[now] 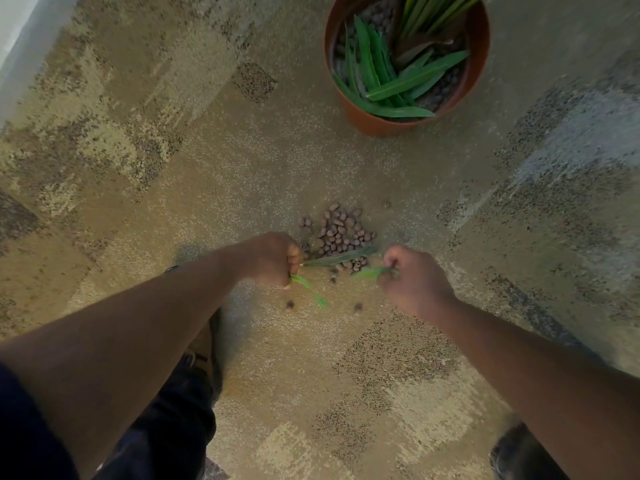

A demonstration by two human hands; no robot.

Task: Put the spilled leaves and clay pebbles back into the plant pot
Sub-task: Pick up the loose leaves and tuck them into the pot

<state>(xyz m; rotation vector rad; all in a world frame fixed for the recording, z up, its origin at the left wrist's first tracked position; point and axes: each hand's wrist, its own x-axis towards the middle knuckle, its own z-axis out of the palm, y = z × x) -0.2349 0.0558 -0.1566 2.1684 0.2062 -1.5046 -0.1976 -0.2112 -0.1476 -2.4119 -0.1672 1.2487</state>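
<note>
A brown plant pot (479, 46) stands on the carpet at the upper right, with green leaves (412, 77) and dark pebbles inside. A heap of brown clay pebbles (341, 230) lies on the carpet just beyond my hands. My left hand (273, 258) grips two leaves: a dark green leaf (341, 257) sticking out over the heap and a bright green leaf (310, 289) hanging below the fist. My right hand (412, 278) pinches another bright green leaf (369, 273). Two stray pebbles (290, 305) lie near my hands.
Patterned beige and brown carpet (207, 168) covers the floor. A pale wall or baseboard (14, 32) runs along the upper left corner. My dark trouser leg (166, 417) and a shoe (519, 452) show at the bottom.
</note>
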